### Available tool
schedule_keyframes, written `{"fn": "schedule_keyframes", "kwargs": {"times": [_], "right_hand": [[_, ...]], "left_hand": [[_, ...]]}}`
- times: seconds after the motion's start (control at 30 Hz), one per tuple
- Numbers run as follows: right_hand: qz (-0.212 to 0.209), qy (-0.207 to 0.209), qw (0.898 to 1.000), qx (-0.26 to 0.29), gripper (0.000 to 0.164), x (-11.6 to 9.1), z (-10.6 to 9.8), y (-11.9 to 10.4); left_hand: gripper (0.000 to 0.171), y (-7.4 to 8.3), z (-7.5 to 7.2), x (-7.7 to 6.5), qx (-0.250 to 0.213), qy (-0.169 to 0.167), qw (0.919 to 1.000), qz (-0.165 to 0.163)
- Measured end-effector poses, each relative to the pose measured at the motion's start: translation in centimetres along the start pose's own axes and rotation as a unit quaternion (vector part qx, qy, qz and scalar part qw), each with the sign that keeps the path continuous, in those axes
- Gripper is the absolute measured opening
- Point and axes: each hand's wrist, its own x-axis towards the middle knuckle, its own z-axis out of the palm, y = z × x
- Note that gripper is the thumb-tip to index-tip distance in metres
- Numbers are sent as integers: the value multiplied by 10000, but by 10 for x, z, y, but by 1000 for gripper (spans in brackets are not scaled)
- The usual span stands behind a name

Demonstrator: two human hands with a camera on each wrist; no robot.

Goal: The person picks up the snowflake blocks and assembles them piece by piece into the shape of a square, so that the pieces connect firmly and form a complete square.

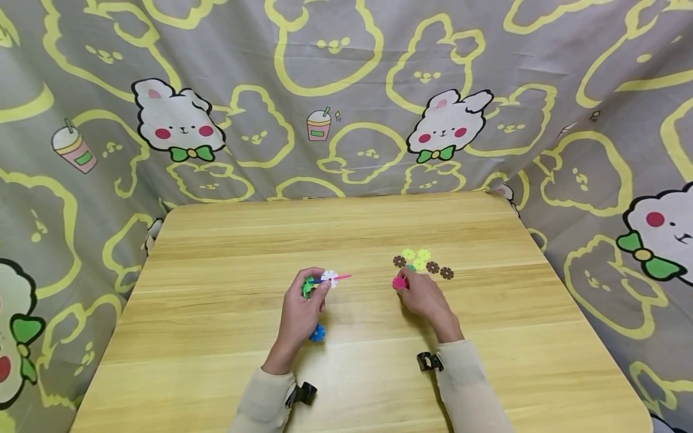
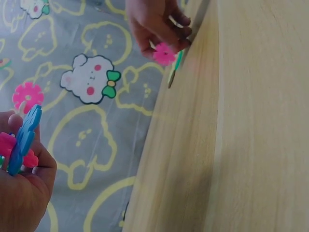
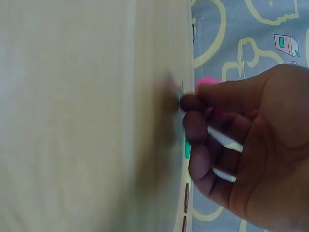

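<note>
My left hand [image 1: 301, 313] holds a cluster of joined snowflake discs above the table. A white disc [image 1: 329, 278], a green disc [image 1: 307, 286] and an edge-on pink disc [image 1: 343, 277] show at its fingertips. A blue disc [image 1: 317, 332] appears beside the palm; in the left wrist view the blue part [image 2: 24, 137] of the cluster is in the hand. My right hand [image 1: 425, 296] pinches a separate pink snowflake disc [image 1: 399, 283] between thumb and finger, the fingers curled. The right wrist view mostly hides that pink disc [image 3: 207, 80] behind the thumb.
Beyond the right hand lie loose snowflake discs: yellow ones [image 1: 420, 263], brown ones [image 1: 432, 267] and a green one [image 1: 411, 268] partly hidden by the hand. The wooden table [image 1: 216, 337] meets a patterned curtain [image 1: 368, 162] at the back and sides.
</note>
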Motion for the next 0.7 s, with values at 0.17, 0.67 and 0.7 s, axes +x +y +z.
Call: {"fn": "schedule_keyframes", "kwargs": {"times": [0.17,0.67,0.7], "right_hand": [[-224,186,9958,863,31,-2,0,-12],[-1252,-274,9082,3984,29,-18,-9,-68],[-1273,-322,9067,4009,29,-20,-9,-71]], "left_hand": [[25,-1,0,0,79,21,10000,-5],[22,0,0,0,28,23,10000,-5],[22,0,0,0,50,21,10000,-4]]}}
